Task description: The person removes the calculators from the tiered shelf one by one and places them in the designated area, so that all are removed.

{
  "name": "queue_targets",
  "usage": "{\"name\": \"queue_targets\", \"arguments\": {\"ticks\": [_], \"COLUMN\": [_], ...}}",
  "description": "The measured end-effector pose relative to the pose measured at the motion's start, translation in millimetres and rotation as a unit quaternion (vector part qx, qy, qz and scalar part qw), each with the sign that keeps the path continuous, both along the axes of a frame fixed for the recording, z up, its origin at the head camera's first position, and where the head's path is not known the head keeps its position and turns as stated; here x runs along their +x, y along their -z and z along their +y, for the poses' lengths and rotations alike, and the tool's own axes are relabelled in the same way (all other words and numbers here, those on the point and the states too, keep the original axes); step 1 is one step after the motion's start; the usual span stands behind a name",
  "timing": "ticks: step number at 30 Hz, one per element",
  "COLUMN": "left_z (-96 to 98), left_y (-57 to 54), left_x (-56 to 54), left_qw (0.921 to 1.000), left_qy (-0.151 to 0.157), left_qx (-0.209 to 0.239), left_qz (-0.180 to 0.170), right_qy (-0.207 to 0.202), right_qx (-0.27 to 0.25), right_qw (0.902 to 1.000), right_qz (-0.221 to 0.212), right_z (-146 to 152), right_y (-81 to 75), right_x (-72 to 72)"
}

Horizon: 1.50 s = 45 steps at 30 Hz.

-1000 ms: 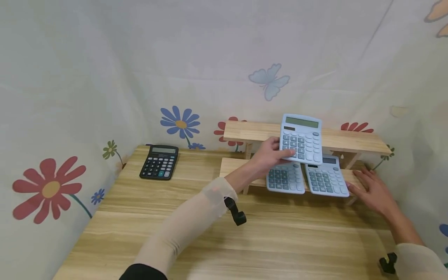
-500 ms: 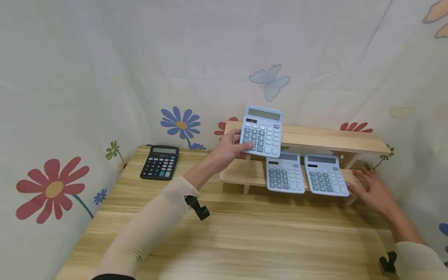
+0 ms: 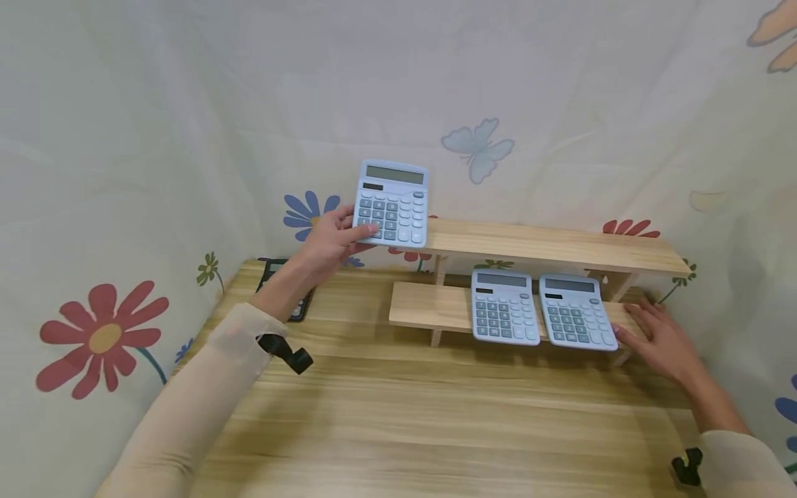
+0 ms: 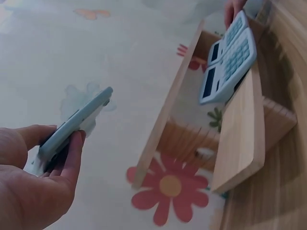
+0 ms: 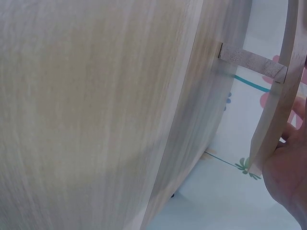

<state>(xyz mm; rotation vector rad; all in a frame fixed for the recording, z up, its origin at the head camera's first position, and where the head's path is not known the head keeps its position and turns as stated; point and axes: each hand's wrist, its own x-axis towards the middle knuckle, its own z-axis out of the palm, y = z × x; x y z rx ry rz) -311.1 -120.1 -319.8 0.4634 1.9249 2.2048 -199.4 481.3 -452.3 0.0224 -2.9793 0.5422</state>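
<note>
Between thumb and fingers my left hand (image 3: pixel 326 242) pinches a light blue calculator (image 3: pixel 394 200) by its lower left corner. It is held in the air, keys facing me, left of the two-tier wooden shelf (image 3: pixel 554 245). In the left wrist view the same calculator (image 4: pixel 79 122) shows edge-on, with the thumb on one side and fingers beneath. Two more light blue calculators lean side by side on the lower tier (image 3: pixel 429 304), a middle one (image 3: pixel 504 308) and a right one (image 3: pixel 575 311). My right hand (image 3: pixel 663 342) rests on that tier's right end, fingers spread, beside the right calculator.
A black calculator (image 3: pixel 301 308) lies at the table's back left, partly hidden behind my left hand and wrist. The wooden table (image 3: pixel 436 415) reaches toward me. A flowered cloth backdrop (image 3: pixel 280 90) hangs close behind the shelf and along both sides.
My left hand has carried the light blue calculator left and upward, from in front of the shelf to past its left end. It now covers part of the black calculator. The right hand has stayed put.
</note>
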Motion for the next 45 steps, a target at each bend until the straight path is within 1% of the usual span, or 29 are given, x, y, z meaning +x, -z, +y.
{"name": "queue_targets", "arguments": {"ticks": [3, 6, 9, 13, 15, 17, 21, 23, 29, 34, 36, 40, 42, 45], "left_z": [-18.7, -36.0, -51.6, -68.2, -75.1, -81.5, -90.9, -94.5, -98.8, -98.3, -97.3, -94.9, -93.9, -92.4], "left_y": [-6.5, -6.3, -1.3, 9.2, 16.8, 26.7, 49.9, 61.9, 98.4, 128.8, 139.0, 153.7, 158.3, 162.4], "left_x": [-0.6, -0.8, -1.1, -3.1, -4.6, -5.8, -6.2, -6.1, -6.1, -6.6, -6.9, -5.8, -4.5, -2.7], "left_qw": [1.0000, 0.9997, 0.9989, 0.9968, 0.9959, 0.9946, 0.9921, 0.9914, 0.9897, 0.9853, 0.9835, 0.9789, 0.9771, 0.9757], "left_qy": [-0.009, -0.019, -0.031, -0.044, -0.047, -0.049, -0.050, -0.046, -0.032, -0.036, -0.037, -0.041, -0.042, -0.044], "left_qx": [-0.002, -0.016, -0.034, -0.061, -0.068, -0.079, -0.095, -0.101, -0.098, -0.091, -0.085, -0.089, -0.093, -0.090], "left_qz": [0.002, 0.001, -0.009, -0.027, -0.036, -0.045, -0.064, -0.070, -0.099, -0.140, -0.155, -0.179, -0.187, -0.194], "right_qy": [0.003, 0.004, 0.002, 0.000, 0.000, -0.001, -0.002, -0.003, 0.001, 0.001, 0.000, -0.001, -0.001, 0.000], "right_qx": [-0.002, -0.003, -0.003, -0.004, -0.003, -0.002, 0.001, 0.002, -0.004, -0.001, -0.002, -0.002, -0.001, -0.002], "right_qw": [1.0000, 1.0000, 1.0000, 1.0000, 1.0000, 1.0000, 1.0000, 1.0000, 1.0000, 1.0000, 1.0000, 1.0000, 1.0000, 1.0000], "right_qz": [0.002, 0.000, -0.003, 0.000, 0.004, 0.007, 0.002, -0.001, 0.002, 0.001, 0.001, 0.000, 0.000, 0.000], "right_z": [0, 0, 0, 1, 2, 2, 3, 3, 2, 1, 0, -1, -1, -1], "right_y": [0.5, 0.8, 0.2, -1.6, -3.4, -4.7, -3.9, -2.2, -0.2, -2.3, -2.9, -3.0, -2.5, -1.1], "right_x": [-0.1, -0.1, 0.2, -0.4, -1.0, -1.3, -1.5, -1.8, -2.9, -3.7, -3.5, -2.0, -1.4, -1.2]}}
